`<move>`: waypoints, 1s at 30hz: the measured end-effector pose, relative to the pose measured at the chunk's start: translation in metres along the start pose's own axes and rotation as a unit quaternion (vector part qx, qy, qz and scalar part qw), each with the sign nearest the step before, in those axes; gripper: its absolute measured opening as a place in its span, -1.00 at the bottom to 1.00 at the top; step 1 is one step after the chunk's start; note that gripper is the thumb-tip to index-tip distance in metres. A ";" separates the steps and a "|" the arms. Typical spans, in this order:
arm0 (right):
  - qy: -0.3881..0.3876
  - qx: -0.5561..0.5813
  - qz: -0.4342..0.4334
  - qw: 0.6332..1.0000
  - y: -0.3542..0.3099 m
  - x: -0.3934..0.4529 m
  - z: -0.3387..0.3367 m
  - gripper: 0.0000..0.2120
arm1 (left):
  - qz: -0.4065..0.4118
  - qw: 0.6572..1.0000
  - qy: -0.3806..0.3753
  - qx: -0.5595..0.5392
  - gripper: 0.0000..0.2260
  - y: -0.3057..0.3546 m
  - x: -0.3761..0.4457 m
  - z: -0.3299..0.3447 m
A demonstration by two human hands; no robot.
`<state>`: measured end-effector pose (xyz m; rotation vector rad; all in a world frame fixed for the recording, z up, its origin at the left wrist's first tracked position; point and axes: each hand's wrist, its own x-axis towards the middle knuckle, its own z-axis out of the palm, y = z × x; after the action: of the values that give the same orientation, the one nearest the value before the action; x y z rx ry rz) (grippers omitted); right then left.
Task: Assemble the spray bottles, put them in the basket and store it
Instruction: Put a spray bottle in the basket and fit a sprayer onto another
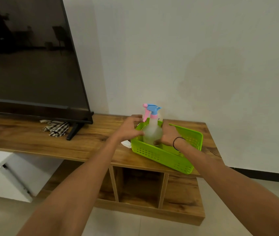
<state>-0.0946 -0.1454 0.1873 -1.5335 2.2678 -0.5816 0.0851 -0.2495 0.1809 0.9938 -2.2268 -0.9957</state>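
Observation:
A lime green perforated basket [162,156] sits on the right end of a wooden TV stand [87,142]. Inside it stands a translucent spray bottle [152,130] with a blue and pink trigger head. A pale rounded shape shows behind the bottle; I cannot tell what it is. My right hand [168,136] reaches into the basket and grips the bottle's lower body from the right, thumb in front. My left hand [129,127] hovers at the basket's left corner with fingers spread, its thumb touching the bottle's side.
A large dark TV [31,65] stands on the left of the stand, with a checked cloth [56,127] by its foot. A small white object [126,144] lies left of the basket. Open cubbies [140,186] sit below; a white drawer unit [4,172] lies lower left.

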 end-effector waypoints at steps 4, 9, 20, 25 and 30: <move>0.007 -0.041 -0.015 0.999 0.005 0.003 -0.029 -0.51 | -0.024 0.997 0.040 -0.068 -0.49 -0.009 -0.008 -0.023; 0.085 0.076 -0.008 0.993 0.008 0.022 -0.059 -0.99 | -0.042 0.999 0.004 0.029 -0.50 -0.032 -0.012 -0.032; 0.054 0.054 0.049 0.996 -0.005 0.096 -0.059 -0.73 | -0.002 0.952 -0.177 0.249 -0.47 -0.052 -0.022 -0.035; -0.066 0.107 0.134 0.983 -0.015 0.119 -0.053 -0.68 | 0.007 0.931 -0.220 0.292 -0.28 -0.060 -0.015 -0.043; -0.109 0.073 0.108 0.985 -0.023 0.129 -0.045 -0.81 | 0.037 0.939 -0.161 0.300 -0.55 -0.069 -0.018 -0.046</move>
<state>-0.1447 -0.2669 0.2312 -1.1995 2.1356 -0.4819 0.1556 -0.2869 0.1522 1.0283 -2.9143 -0.4602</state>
